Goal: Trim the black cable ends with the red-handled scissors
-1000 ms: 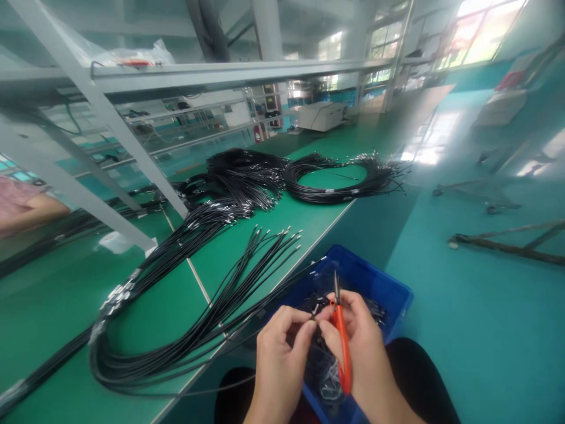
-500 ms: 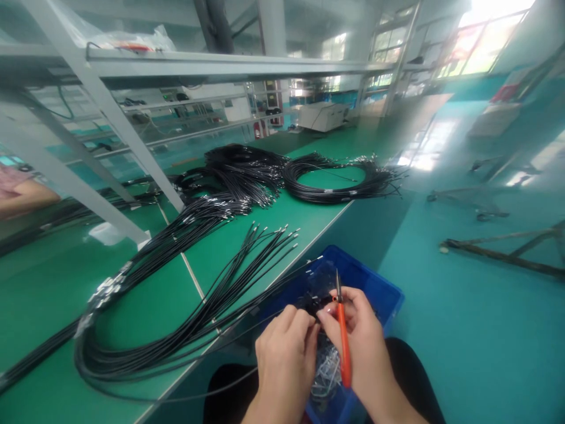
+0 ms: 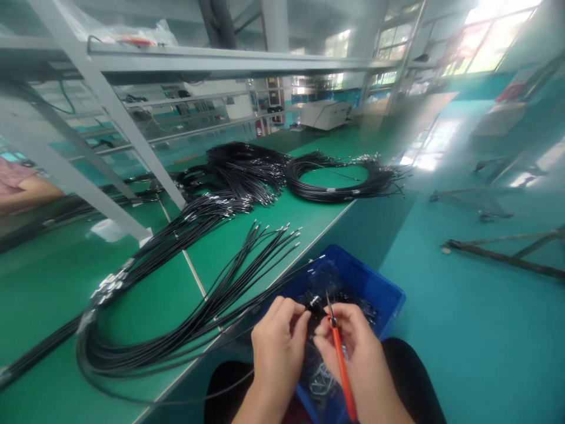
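My left hand (image 3: 279,341) is closed in a pinch above a blue bin (image 3: 353,268). One black cable (image 3: 220,391) runs from the bench edge to this hand, and a small dark piece with a bright tip shows at the fingertips. My right hand (image 3: 353,338) faces it, slightly apart, holding an orange-handled pointed tool (image 3: 342,368). The metal tip points up and away from me. Whether the right fingertips also hold a small part is hidden. Clear plastic bits (image 3: 321,380) and small black parts lie in the bin below.
Black cables with silver ends (image 3: 247,282) curve across the green bench (image 3: 145,330). A coiled cable bundle (image 3: 326,193) and a cable heap (image 3: 247,165) lie farther back. A white rack post (image 3: 123,135) rises at left. At far left, a person's arm (image 3: 33,194) shows.
My hands have drawn slightly apart, and a small dark piece now shows between them. The orange-handled tool has tilted and moved a little lower, its tip shifting left.
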A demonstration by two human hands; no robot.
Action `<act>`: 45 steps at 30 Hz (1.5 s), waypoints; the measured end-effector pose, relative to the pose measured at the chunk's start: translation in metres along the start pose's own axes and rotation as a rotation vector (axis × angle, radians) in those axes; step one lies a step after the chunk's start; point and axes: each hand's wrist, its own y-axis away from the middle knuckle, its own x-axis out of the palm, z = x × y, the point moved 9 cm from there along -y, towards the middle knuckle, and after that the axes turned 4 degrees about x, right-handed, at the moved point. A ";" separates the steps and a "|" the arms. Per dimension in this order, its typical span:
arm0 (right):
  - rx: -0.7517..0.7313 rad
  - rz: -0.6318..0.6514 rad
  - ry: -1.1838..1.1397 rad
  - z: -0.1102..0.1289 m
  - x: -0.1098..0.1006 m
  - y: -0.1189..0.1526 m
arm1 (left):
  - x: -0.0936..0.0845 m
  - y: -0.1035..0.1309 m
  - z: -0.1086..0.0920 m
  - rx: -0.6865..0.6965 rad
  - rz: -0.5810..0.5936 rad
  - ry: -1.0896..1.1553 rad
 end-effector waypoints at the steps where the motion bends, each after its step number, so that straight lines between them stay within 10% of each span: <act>1: 0.018 0.052 -0.037 0.001 0.000 0.000 | -0.002 -0.002 0.003 -0.030 0.014 0.078; 8: 0.362 0.700 -0.344 -0.003 0.027 0.012 | -0.012 -0.008 0.007 -0.122 0.074 0.450; 16: 0.388 0.803 -0.494 -0.004 0.040 0.016 | -0.013 -0.003 0.005 -0.126 0.090 0.502; 35: 0.451 0.736 -0.087 -0.010 0.028 0.018 | -0.020 -0.004 0.000 -0.007 0.010 0.435; 41: 0.067 0.199 -0.210 0.029 -0.007 -0.015 | -0.001 0.001 0.008 -0.186 0.233 0.697; 45: -0.004 0.173 -0.221 0.055 0.003 -0.018 | 0.005 0.004 0.008 -0.235 0.299 0.823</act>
